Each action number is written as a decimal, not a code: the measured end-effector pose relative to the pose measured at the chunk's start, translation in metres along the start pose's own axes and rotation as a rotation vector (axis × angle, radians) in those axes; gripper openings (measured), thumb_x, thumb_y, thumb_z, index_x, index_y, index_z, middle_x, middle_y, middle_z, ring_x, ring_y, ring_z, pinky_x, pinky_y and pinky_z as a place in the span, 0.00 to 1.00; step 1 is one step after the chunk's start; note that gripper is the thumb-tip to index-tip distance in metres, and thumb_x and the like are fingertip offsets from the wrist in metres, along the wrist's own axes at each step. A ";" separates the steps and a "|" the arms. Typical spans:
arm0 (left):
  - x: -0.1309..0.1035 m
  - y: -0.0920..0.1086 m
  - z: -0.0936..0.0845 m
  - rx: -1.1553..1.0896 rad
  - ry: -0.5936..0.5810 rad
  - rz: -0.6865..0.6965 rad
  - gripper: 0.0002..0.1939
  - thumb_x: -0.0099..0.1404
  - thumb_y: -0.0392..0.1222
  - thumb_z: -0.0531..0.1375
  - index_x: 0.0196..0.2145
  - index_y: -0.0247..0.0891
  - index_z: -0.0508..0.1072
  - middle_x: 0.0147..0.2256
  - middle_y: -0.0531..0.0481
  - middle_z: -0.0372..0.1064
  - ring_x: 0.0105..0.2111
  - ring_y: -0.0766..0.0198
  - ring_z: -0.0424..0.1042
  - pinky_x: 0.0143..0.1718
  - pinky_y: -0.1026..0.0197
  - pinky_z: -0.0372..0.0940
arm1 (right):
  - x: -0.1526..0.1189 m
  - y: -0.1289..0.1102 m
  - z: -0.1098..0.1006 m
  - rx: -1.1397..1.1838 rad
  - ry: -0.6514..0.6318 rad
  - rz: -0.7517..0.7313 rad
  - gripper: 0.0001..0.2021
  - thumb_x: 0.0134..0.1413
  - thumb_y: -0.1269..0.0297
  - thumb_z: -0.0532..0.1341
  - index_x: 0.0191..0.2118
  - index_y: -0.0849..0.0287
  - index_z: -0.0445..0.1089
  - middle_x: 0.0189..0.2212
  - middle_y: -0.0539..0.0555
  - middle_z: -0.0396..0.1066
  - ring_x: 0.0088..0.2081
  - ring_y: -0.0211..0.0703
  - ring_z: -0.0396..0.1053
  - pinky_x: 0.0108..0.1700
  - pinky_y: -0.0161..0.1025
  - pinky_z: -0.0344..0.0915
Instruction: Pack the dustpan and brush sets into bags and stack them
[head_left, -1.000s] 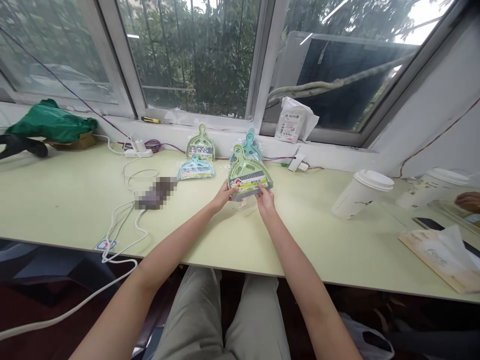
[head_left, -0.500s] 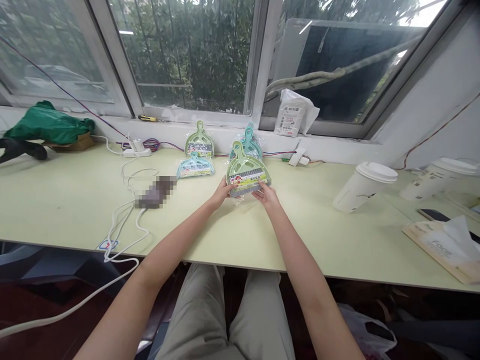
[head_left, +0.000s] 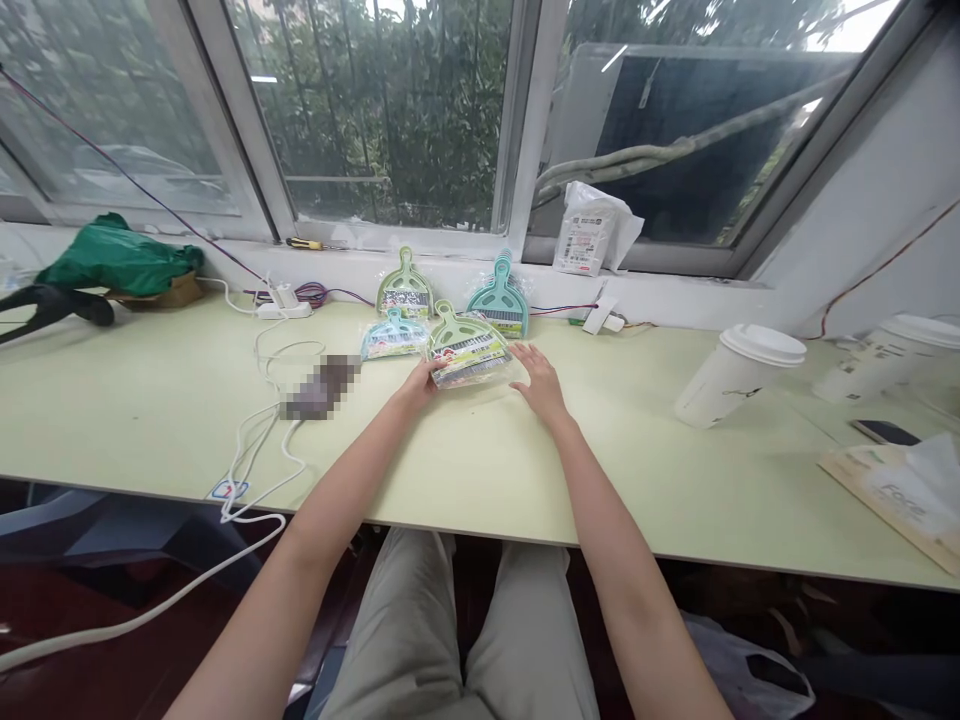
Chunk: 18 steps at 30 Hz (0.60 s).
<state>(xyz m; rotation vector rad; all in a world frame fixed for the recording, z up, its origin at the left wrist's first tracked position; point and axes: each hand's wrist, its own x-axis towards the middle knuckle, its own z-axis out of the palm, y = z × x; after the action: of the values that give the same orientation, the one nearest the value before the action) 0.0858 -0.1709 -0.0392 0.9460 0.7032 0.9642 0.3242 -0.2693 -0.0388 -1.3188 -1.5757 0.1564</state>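
while the left hand (head_left: 420, 383) holds the near green dustpan (head_left: 471, 348), right hand (head_left: 541, 386) spread wide just beside it, teal dustpan (head_left: 499, 298) on the far side

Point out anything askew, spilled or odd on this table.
The white cable looks untidy: it lies in loose loops and trails over the front edge of the table. A pixelated patch beside it hides whatever lies there. No spill shows.

Window (head_left: 390, 120) behind pale table (head_left: 472, 470)
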 end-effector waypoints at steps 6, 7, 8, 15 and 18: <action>0.002 -0.005 0.000 0.035 -0.119 -0.108 0.30 0.52 0.32 0.61 0.54 0.35 0.64 0.46 0.40 0.73 0.43 0.52 0.75 0.44 0.48 0.72 | -0.004 0.007 0.004 -0.123 0.060 0.015 0.06 0.56 0.65 0.60 0.34 0.48 0.75 0.47 0.48 0.74 0.55 0.47 0.62 0.63 0.52 0.43; 0.001 -0.006 0.000 0.064 -0.131 -0.130 0.29 0.52 0.32 0.61 0.53 0.34 0.65 0.45 0.39 0.73 0.42 0.51 0.75 0.45 0.48 0.72 | -0.005 0.007 0.004 -0.185 0.063 -0.001 0.07 0.58 0.64 0.59 0.34 0.49 0.75 0.46 0.50 0.74 0.54 0.47 0.63 0.64 0.52 0.42; 0.000 -0.006 0.001 0.094 -0.147 -0.144 0.28 0.53 0.33 0.61 0.53 0.34 0.65 0.44 0.39 0.73 0.41 0.51 0.76 0.44 0.48 0.72 | -0.006 0.007 0.004 -0.250 0.069 -0.019 0.08 0.59 0.63 0.57 0.35 0.51 0.74 0.44 0.51 0.74 0.52 0.47 0.64 0.64 0.52 0.40; -0.012 -0.002 0.013 0.136 -0.302 -0.128 0.22 0.55 0.32 0.62 0.49 0.33 0.67 0.38 0.42 0.75 0.30 0.59 0.76 0.32 0.57 0.74 | -0.009 0.005 0.010 -0.528 0.177 -0.060 0.13 0.64 0.63 0.48 0.40 0.57 0.69 0.45 0.59 0.69 0.49 0.49 0.62 0.56 0.47 0.50; -0.016 0.000 0.017 0.185 -0.342 -0.124 0.20 0.57 0.33 0.62 0.49 0.32 0.65 0.38 0.42 0.75 0.26 0.63 0.75 0.26 0.63 0.72 | -0.008 0.007 0.009 -0.496 0.232 -0.091 0.12 0.65 0.63 0.49 0.39 0.56 0.69 0.45 0.57 0.69 0.47 0.47 0.63 0.54 0.46 0.52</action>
<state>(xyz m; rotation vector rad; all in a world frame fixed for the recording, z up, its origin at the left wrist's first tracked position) 0.0929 -0.1913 -0.0307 1.1818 0.5589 0.6144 0.3208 -0.2680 -0.0523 -1.5705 -1.5221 -0.4571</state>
